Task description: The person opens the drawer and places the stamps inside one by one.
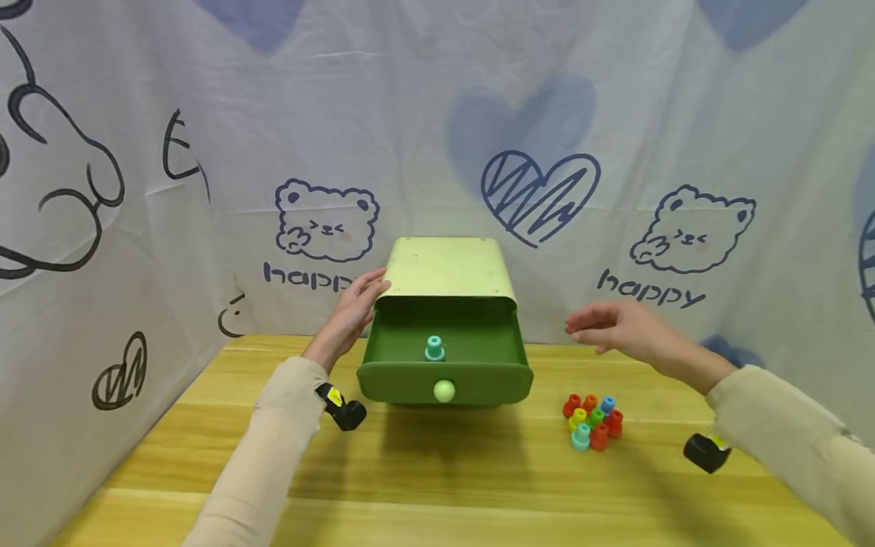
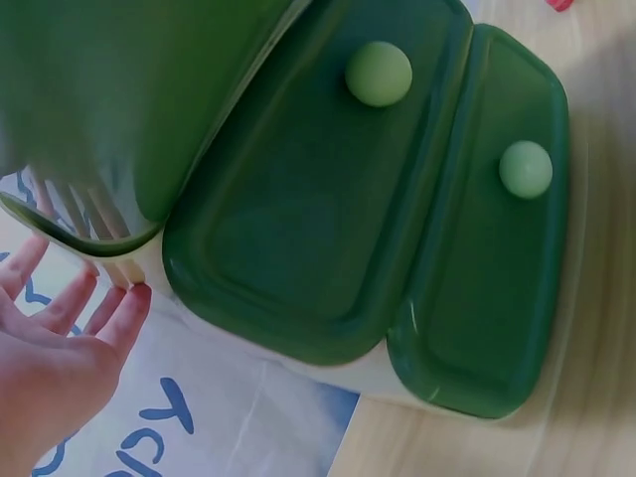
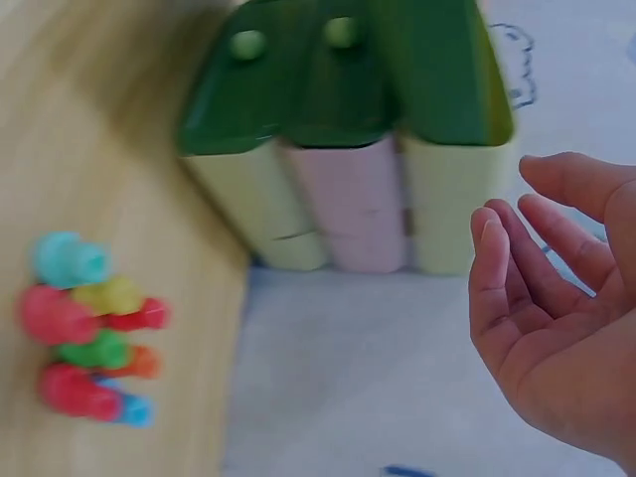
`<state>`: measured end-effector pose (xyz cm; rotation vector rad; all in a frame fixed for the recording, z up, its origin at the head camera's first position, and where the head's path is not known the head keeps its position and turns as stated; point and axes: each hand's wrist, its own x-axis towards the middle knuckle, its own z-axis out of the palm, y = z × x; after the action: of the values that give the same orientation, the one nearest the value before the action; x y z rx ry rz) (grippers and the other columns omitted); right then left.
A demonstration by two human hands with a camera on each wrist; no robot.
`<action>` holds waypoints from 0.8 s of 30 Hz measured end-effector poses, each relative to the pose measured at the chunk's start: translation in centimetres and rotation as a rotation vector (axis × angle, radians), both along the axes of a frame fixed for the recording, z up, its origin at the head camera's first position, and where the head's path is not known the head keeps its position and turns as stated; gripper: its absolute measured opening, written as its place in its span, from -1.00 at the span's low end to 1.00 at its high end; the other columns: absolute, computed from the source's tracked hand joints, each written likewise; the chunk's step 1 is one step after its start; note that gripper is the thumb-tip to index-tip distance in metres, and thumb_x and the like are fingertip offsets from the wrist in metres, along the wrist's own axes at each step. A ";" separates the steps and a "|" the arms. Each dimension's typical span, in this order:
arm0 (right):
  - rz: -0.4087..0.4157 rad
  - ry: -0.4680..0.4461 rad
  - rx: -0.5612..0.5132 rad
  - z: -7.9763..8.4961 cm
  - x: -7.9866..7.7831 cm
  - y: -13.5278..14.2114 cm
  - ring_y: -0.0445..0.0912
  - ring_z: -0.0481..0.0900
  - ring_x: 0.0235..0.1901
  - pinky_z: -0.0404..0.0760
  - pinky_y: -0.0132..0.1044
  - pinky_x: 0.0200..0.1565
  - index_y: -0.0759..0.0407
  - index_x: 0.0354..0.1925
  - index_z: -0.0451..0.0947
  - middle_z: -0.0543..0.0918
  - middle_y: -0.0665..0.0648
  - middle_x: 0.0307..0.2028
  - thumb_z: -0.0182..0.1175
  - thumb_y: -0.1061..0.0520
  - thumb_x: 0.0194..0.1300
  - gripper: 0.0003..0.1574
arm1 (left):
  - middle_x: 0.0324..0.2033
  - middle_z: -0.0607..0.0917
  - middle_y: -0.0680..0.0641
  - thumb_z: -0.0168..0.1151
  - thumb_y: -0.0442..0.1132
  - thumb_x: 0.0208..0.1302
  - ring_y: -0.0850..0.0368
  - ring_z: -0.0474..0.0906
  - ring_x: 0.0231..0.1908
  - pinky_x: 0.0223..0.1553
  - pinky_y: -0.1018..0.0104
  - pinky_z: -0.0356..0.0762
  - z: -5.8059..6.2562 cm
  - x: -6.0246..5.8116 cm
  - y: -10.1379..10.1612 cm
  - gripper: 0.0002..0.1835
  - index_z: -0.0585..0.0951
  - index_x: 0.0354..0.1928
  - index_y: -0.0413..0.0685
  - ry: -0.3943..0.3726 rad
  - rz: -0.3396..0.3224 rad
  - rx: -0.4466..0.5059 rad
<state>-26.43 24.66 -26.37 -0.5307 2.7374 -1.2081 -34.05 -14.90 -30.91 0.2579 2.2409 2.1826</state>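
Note:
A small chest of drawers with a pale yellow-green top (image 1: 447, 266) stands at the back of the table, its green top drawer (image 1: 444, 381) pulled out. In that drawer sits a light-blue peg (image 1: 434, 349), narrow at the top with a wider base. My left hand (image 1: 352, 315) touches the chest's left side with extended fingers; the left wrist view shows the fingertips (image 2: 134, 298) at the side near the top drawer. My right hand (image 1: 625, 334) hovers right of the chest, fingers loosely bent, holding nothing. In the right wrist view the right hand (image 3: 566, 308) has a gap between thumb and fingers.
Right of the chest, several coloured pegs (image 1: 595, 422) stand grouped on the wooden table (image 1: 437, 486), in red, orange, yellow, green and blue. Two lower drawers (image 2: 288, 199) with round knobs are closed. A printed cloth (image 1: 424, 137) hangs behind the chest and along the left side.

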 end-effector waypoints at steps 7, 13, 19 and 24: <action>-0.029 -0.062 -0.001 -3.7 0.6 1.9 0.04 0.61 -0.12 0.66 -0.16 -0.17 0.37 0.06 0.55 0.66 0.24 -0.06 0.26 0.08 0.32 -0.54 | 0.40 0.18 -0.24 0.03 -0.08 0.43 -0.11 0.06 0.40 0.39 -0.12 -0.05 0.3 0.1 0.0 -0.36 0.16 0.47 -0.09 0.001 0.010 -0.025; -0.044 -0.071 -0.016 -5.7 1.1 3.0 0.04 0.62 -0.15 0.67 -0.13 -0.18 0.40 0.05 0.54 0.66 0.25 -0.08 0.26 0.11 0.31 -0.54 | 0.40 0.17 -0.23 0.04 -0.06 0.44 -0.11 0.03 0.41 0.39 -0.12 -0.08 0.3 0.1 0.0 -0.35 0.16 0.47 -0.07 0.007 0.006 -0.025; -0.071 -0.082 0.001 -8.2 1.7 4.0 0.09 0.61 -0.20 0.68 -0.12 -0.24 0.43 0.01 0.55 0.66 0.24 -0.14 0.26 0.21 0.28 -0.61 | 0.41 0.16 -0.22 0.03 -0.06 0.44 -0.10 0.00 0.42 0.39 -0.12 -0.10 0.1 0.2 -0.1 -0.35 0.14 0.48 -0.07 0.015 -0.004 -0.022; -0.104 -0.099 0.009 -10.3 2.3 4.6 0.02 0.58 -0.26 0.64 -0.17 -0.35 0.45 -0.04 0.57 0.66 0.22 -0.19 0.25 0.26 0.26 -0.66 | 0.41 0.17 -0.20 0.03 -0.04 0.45 -0.08 0.03 0.41 0.40 -0.10 -0.08 0.1 0.2 0.0 -0.36 0.15 0.47 -0.06 0.014 -0.012 -0.021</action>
<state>-24.09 29.23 -36.62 -0.3227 2.7157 -1.2085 -33.81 -14.94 -30.86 0.2864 2.2626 2.1572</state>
